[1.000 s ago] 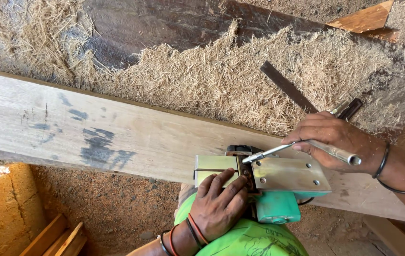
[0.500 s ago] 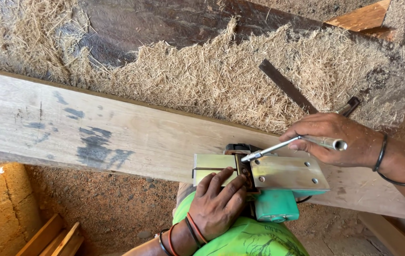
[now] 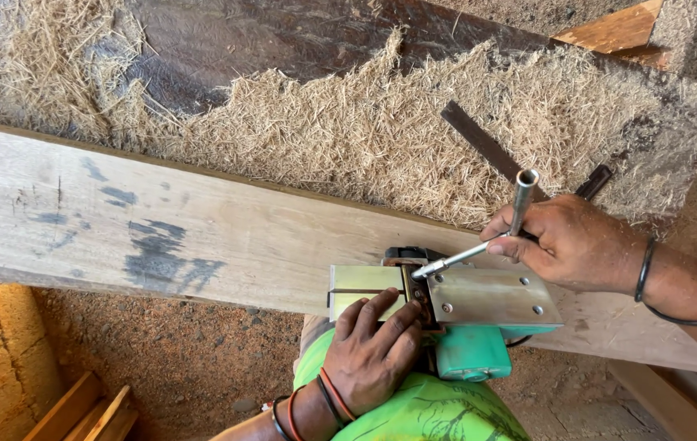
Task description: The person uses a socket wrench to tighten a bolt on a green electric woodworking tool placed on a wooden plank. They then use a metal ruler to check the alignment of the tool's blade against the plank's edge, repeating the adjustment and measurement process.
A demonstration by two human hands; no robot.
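Fingers of both hands are busy on an upturned electric planer point(image 3: 446, 306) lying on a long plank point(image 3: 160, 220).

Right hand point(image 3: 565, 245) is clamped on an L-shaped socket wrench point(image 3: 479, 245), its tip seated at the blade drum; left hand point(image 3: 373, 351) presses curled fingers beside the slot. Judging by this, blade work is midway: wrench engaged, sole plates on, shavings point(image 3: 365, 139) heaped behind.
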